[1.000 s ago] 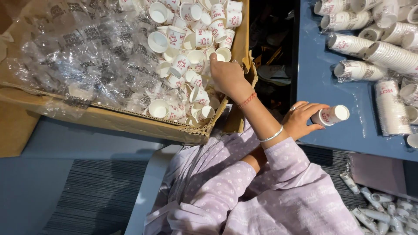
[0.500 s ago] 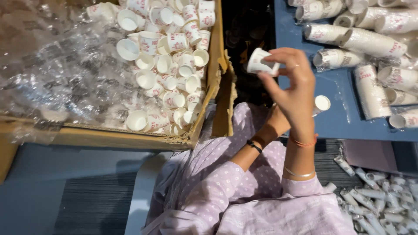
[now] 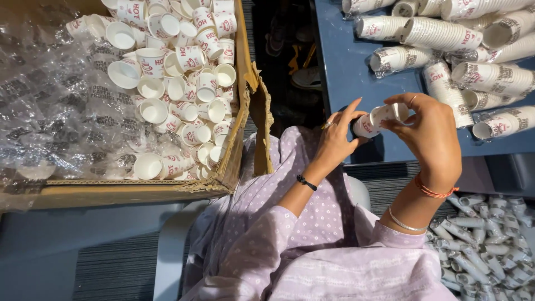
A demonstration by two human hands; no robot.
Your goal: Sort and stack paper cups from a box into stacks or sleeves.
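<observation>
Blue table [image 3: 345,72]: bagged cup stacks [image 3: 440,33], open carton [image 3: 245,111].

Lilac dotted sleeves — black band, red thread, silver bangle, finger rings.

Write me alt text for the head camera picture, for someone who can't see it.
Seen from above, a person's left hand and right hand hold a short stack of small paper cups at the edge of a blue table. Sleeved cup stacks lie on the table; a cardboard box of loose cups sits to the left.
</observation>
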